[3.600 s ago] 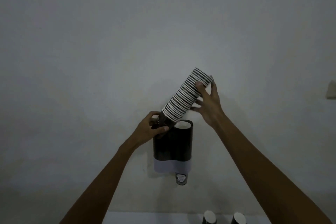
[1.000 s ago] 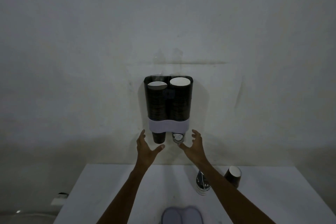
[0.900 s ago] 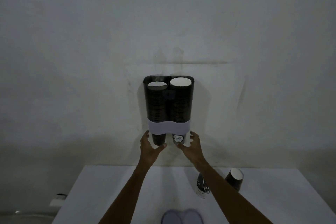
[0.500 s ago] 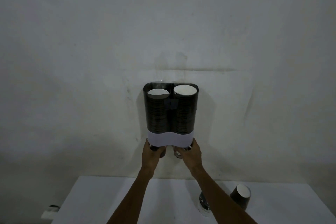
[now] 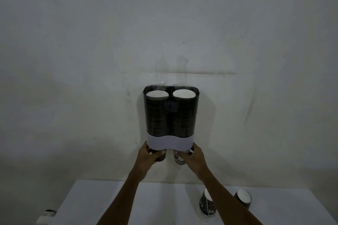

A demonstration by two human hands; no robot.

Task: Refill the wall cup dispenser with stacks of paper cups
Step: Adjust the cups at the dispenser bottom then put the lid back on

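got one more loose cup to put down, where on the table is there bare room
The table is bare across its left and middle, from its left edge to the left forearm. The right side is crowded: an upright cup and a tipped cup flank the right forearm. Both hands are up at the dispenser.

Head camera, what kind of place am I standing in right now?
Probably a plain drinks or break corner, though little shows. A two-tube cup dispenser hangs on a bare wall, filled with paper cup stacks, above a white table with loose paper cups.
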